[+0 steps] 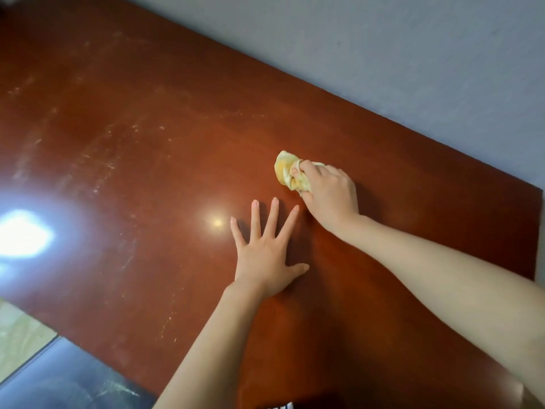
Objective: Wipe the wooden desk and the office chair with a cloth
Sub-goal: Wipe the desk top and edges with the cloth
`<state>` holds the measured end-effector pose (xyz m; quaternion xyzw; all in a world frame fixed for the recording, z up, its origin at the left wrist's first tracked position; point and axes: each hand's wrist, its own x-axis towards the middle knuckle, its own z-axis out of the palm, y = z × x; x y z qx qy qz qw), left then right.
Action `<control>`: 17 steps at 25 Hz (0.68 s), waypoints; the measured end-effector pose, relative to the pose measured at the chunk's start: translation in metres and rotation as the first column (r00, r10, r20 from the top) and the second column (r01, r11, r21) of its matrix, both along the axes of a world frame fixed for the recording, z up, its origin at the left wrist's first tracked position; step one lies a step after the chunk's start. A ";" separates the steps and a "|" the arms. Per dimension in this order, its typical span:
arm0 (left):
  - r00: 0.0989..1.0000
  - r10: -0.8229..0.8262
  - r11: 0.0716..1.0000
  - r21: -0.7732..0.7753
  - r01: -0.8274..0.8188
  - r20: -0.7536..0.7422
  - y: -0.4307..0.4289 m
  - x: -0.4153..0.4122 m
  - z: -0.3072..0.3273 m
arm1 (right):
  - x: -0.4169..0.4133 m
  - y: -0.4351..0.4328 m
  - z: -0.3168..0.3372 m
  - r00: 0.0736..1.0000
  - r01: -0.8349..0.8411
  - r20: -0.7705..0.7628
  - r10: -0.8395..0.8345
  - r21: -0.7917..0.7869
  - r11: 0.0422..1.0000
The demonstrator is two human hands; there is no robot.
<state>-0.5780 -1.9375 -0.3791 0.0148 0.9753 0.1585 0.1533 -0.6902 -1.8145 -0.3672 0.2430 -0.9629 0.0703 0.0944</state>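
A reddish-brown wooden desk (pixel 147 178) fills most of the view, with pale dusty streaks on its left half. My right hand (pixel 330 193) grips a bunched yellow cloth (pixel 287 171) and holds it against the desktop near the far edge. Just below and left of it, my left hand (pixel 265 252) lies flat on the wood with its fingers spread. A dark seat of the office chair (pixel 65 379) shows at the bottom left, below the desk's near edge.
A grey wall (pixel 398 54) runs along the desk's far edge. The desk's right end (pixel 538 231) sits at the frame's right side. Bright light glare (pixel 23 236) reflects on the left of the desktop. Pale floor (pixel 17 335) shows at the lower left.
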 end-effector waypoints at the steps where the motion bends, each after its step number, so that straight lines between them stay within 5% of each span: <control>1: 0.998 0.045 0.999 0.024 -0.044 -0.044 0.001 0.014 0.000 | 0.010 -0.002 0.001 1.000 -0.027 0.001 0.027 -0.005 1.000; 6: 0.910 0.354 0.929 0.190 -0.317 -0.214 -0.006 0.096 -0.005 | 0.063 -0.007 0.004 0.980 -0.197 0.004 0.197 -0.020 0.980; 12: 0.630 0.717 0.696 0.348 -0.628 -0.298 -0.019 0.169 -0.014 | 0.145 -0.007 0.003 0.915 -0.401 0.000 0.404 -0.110 0.909; 15: 0.399 0.871 0.488 0.404 -0.774 -0.287 -0.025 0.187 -0.015 | 0.186 -0.002 -0.002 0.809 -0.572 0.040 0.586 -0.175 0.801; 17: 0.226 0.965 0.261 0.489 -0.832 -0.131 -0.025 0.191 -0.013 | 0.203 0.003 -0.007 0.708 -0.681 0.081 0.702 -0.188 0.708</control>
